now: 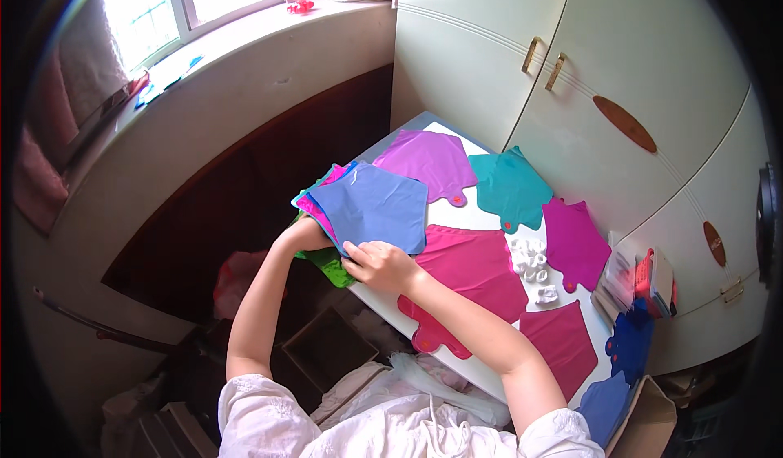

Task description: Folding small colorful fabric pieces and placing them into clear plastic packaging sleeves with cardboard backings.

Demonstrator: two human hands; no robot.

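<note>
The stack of coloured sheet pieces (333,178) is at the far left end of the white table (457,215), a blue-grey piece (379,205) lying uppermost and covering most of what is below, so the number of layers cannot be counted. Only slivers of magenta, blue and teal show along its left edge, and a bright green piece (333,270) pokes out underneath, mostly concealed. The person's left hand (308,231) reaches in at the near left side; its fingers vanish under the sheets, and whether they grip or merely support cannot be told. The right hand (382,264) pinches the near edge of the blue-grey piece at its fingertips, the underside of that grasp out of sight. The right forearm crosses a large crimson piece (477,266), hiding part of it, and also comes close to a smaller dark pink piece (563,344). Lilac (428,160), teal (514,190) and magenta (576,242) pieces lie farther round, beside small white objects (530,258) too blurred to identify. At lower right, a cardboard box (652,421) partly shows, its contents unclear, and a dark round object (768,225) is cut off by the fisheye rim.
</note>
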